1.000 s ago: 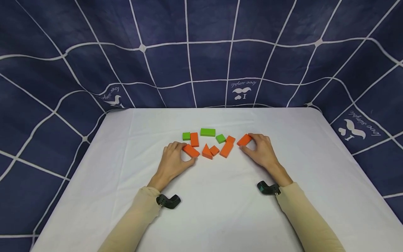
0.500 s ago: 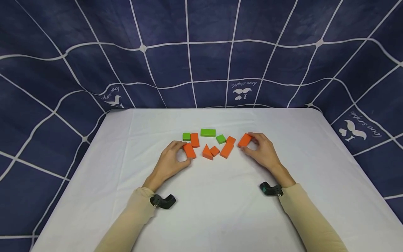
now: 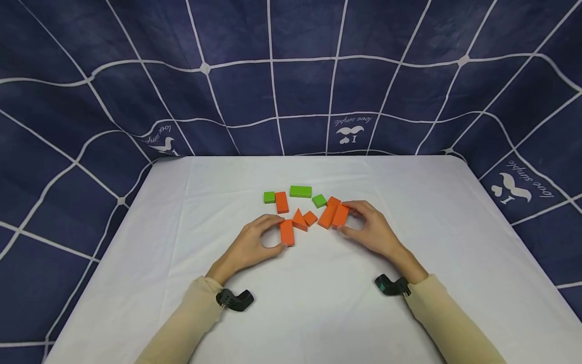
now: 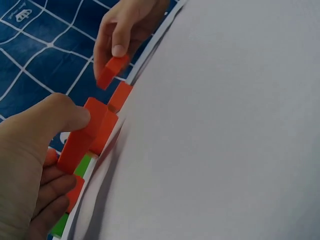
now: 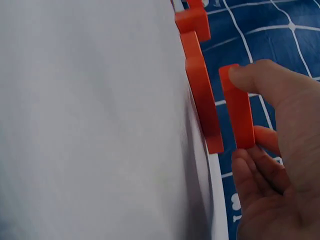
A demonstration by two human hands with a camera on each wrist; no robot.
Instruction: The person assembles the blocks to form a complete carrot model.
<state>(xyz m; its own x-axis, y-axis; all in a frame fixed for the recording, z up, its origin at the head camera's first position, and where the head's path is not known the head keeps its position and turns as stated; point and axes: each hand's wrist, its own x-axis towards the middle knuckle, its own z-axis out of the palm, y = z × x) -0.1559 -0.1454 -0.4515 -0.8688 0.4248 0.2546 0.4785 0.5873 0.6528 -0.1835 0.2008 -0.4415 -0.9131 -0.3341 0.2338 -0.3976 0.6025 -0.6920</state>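
Observation:
My left hand (image 3: 247,246) pinches an orange rectangular block (image 3: 287,233) at its two ends, thumb nearest me. The left wrist view shows this block (image 4: 81,137) between thumb and fingers. Another orange rectangular block (image 3: 340,216) is pinched end to end by my right hand (image 3: 375,228). Just left of it lies a long orange block (image 3: 327,217); the right wrist view shows a gap between that one and the held block (image 5: 238,110). Between the hands sit an orange triangular block (image 3: 298,221) and a small orange block (image 3: 310,218).
Behind the hands lie a small green block (image 3: 269,197), an upright-facing orange block (image 3: 282,202), a green rectangular block (image 3: 300,191) and another small green block (image 3: 320,200). A white cloth (image 3: 300,303) covers the table. A dark blue gridded curtain (image 3: 236,91) surrounds its back and sides.
My left hand has turned its block lengthwise and brought it right and nearer me. The right hand has moved its block left and nearer me, beside the long orange block.

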